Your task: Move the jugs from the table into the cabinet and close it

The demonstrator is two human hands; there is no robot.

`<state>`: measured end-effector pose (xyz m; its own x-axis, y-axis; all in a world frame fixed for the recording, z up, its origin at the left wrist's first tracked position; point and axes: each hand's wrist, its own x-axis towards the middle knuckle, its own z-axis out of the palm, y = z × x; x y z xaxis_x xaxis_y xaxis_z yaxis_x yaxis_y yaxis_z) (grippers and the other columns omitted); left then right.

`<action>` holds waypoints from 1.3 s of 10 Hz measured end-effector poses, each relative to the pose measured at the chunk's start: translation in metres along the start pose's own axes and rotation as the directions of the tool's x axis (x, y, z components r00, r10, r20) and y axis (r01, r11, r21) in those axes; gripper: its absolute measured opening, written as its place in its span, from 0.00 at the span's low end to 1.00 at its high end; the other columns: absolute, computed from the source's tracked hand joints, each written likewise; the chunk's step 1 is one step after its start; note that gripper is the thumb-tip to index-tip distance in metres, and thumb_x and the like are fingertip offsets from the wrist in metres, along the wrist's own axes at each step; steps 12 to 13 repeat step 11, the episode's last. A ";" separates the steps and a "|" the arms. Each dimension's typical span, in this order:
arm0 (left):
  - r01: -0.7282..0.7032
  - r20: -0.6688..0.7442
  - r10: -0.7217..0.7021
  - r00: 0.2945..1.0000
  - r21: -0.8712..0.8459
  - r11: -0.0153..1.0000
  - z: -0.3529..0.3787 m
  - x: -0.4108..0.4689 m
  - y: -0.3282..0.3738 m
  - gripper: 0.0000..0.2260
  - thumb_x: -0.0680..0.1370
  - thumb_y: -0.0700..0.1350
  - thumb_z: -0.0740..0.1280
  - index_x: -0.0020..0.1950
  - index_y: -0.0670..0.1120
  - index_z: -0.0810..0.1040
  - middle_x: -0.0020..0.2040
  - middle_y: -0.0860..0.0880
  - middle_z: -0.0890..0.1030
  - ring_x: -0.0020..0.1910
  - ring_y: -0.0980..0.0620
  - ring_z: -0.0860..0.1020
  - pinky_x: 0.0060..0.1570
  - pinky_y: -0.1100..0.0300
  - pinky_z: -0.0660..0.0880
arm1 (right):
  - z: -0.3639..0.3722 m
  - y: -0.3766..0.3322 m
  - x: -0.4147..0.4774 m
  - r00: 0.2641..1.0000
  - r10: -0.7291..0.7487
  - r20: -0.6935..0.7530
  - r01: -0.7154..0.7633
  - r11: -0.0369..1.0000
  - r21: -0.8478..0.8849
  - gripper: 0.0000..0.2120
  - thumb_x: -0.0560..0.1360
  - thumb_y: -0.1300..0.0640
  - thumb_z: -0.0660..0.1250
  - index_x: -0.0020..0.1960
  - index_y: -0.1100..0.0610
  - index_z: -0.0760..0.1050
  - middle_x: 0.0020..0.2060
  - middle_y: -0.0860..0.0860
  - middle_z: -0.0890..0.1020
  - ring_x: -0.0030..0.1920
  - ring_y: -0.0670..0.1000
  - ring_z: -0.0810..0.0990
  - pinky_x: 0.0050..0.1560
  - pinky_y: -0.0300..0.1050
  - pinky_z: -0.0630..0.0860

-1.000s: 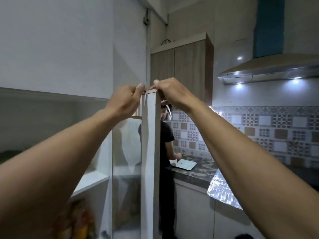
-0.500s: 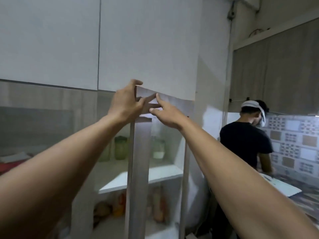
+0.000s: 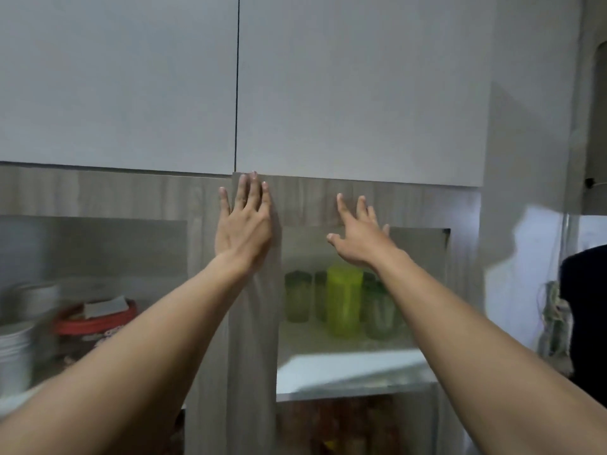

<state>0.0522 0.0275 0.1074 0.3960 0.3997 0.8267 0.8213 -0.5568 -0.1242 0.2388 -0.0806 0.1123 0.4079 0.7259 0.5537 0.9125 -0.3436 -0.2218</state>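
Door (image 3: 315, 201) now shut; both hands (image 3: 244, 224) flat against it.

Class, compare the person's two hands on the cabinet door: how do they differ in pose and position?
The left hand lies flat on the door's wood frame, fingers together and pointing straight up; the right hand has its fingers spread and slants up to the left. The left hand reaches the frame's top edge; the right hand sits lower, partly over the glass pane. Both are open and hold nothing.
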 end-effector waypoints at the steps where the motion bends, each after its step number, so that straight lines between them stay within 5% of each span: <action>1: 0.042 0.070 -0.040 0.997 -0.037 0.998 0.035 0.011 0.004 0.26 0.83 0.42 0.48 0.80 0.40 0.46 0.81 0.40 0.43 0.80 0.41 0.41 0.75 0.37 0.43 | 0.015 0.014 0.019 0.999 -0.036 0.000 0.036 0.999 -0.036 0.40 0.80 0.43 0.60 0.80 0.41 0.35 0.80 0.54 0.34 0.80 0.59 0.37 0.75 0.72 0.42; 3: 0.104 0.072 -0.097 0.993 -0.115 0.988 0.077 0.019 0.018 0.31 0.82 0.58 0.45 0.80 0.43 0.48 0.81 0.40 0.46 0.80 0.41 0.44 0.76 0.40 0.44 | 0.044 0.024 0.044 0.996 -0.081 -0.038 0.079 0.996 -0.044 0.41 0.80 0.45 0.60 0.81 0.44 0.35 0.79 0.55 0.33 0.79 0.61 0.34 0.72 0.75 0.38; 8: 0.130 0.106 -0.115 0.988 -0.147 0.981 0.093 0.026 0.013 0.32 0.82 0.60 0.47 0.81 0.46 0.43 0.81 0.43 0.41 0.79 0.44 0.41 0.77 0.41 0.45 | 0.058 0.025 0.057 0.991 -0.098 -0.086 0.100 0.995 0.021 0.43 0.79 0.52 0.65 0.81 0.44 0.39 0.80 0.56 0.35 0.79 0.62 0.34 0.73 0.75 0.42; 10: 0.163 0.186 -0.114 0.976 -0.273 0.948 0.071 0.020 0.011 0.28 0.83 0.59 0.48 0.80 0.47 0.52 0.81 0.40 0.46 0.80 0.41 0.46 0.76 0.39 0.48 | 0.037 0.028 0.023 0.999 -0.053 0.004 0.053 0.993 0.105 0.37 0.79 0.46 0.65 0.82 0.47 0.49 0.81 0.57 0.49 0.81 0.61 0.47 0.74 0.72 0.47; 11: 0.115 0.159 -0.038 0.987 -0.505 0.855 0.060 -0.029 0.021 0.25 0.83 0.57 0.51 0.80 0.51 0.56 0.81 0.45 0.52 0.79 0.46 0.52 0.76 0.42 0.54 | 0.007 0.030 -0.020 0.999 -0.053 -0.005 0.051 0.917 0.395 0.29 0.78 0.45 0.68 0.77 0.49 0.67 0.74 0.53 0.71 0.73 0.54 0.70 0.71 0.57 0.68; 13: 0.115 0.159 -0.038 0.987 -0.505 0.855 0.060 -0.029 0.021 0.25 0.83 0.57 0.51 0.80 0.51 0.56 0.81 0.45 0.52 0.79 0.46 0.52 0.76 0.42 0.54 | 0.007 0.030 -0.020 0.999 -0.053 -0.005 0.051 0.917 0.395 0.29 0.78 0.45 0.68 0.77 0.49 0.67 0.74 0.53 0.71 0.73 0.54 0.70 0.71 0.57 0.68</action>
